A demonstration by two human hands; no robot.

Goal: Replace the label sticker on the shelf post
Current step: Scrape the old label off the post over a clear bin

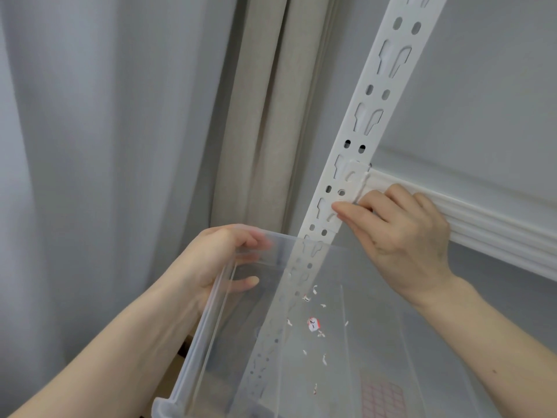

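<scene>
A white slotted shelf post [373, 95] runs diagonally from the top right down behind a clear plastic bin [211, 342]. A worn white sticker remnant [351, 184] clings to the post where a shelf beam meets it. My right hand [401, 233] has its fingers curled, with the fingertips scraping at the sticker's lower edge. My left hand [223, 260] grips the bin's rim, thumb inside, and holds the bin up under the sticker. Several torn white paper bits lie on the bin's floor, along with a red-and-white label scrap [313, 324].
Grey and beige curtains [265, 116] hang left of the post. A ribbed white shelf beam [482, 212] extends right from the post. A sheet of red-outlined labels [382, 399] shows through the bin's bottom.
</scene>
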